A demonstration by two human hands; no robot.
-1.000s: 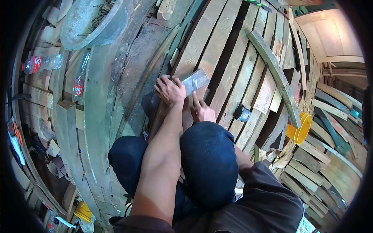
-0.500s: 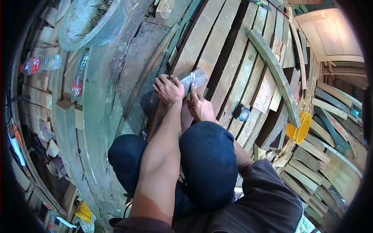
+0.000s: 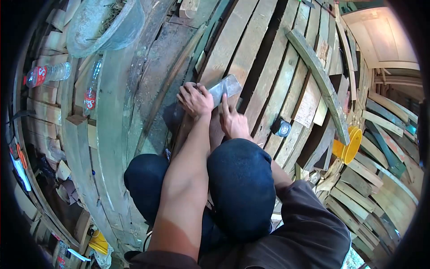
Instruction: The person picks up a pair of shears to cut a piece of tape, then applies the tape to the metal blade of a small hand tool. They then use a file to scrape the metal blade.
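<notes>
Both hands press one clear plastic piece (image 3: 225,88) on the planks (image 3: 251,45) — left hand (image 3: 195,100) gripping it closed, right hand (image 3: 234,122) forefinger extended; better keep steady pressure.

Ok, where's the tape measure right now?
In the head view the tape measure lies on the wooden planks, to the right of the right hand and short of the yellow bucket.

A single head-worn camera looks steeply down from above the person's own knees (image 3: 239,179) — near enough that the legs and forearm fill the lower centre. Its fisheye lens bends the wooden planks (image 3: 251,45) into curves, and a dark round border rims the frame — there is no second view.
</notes>
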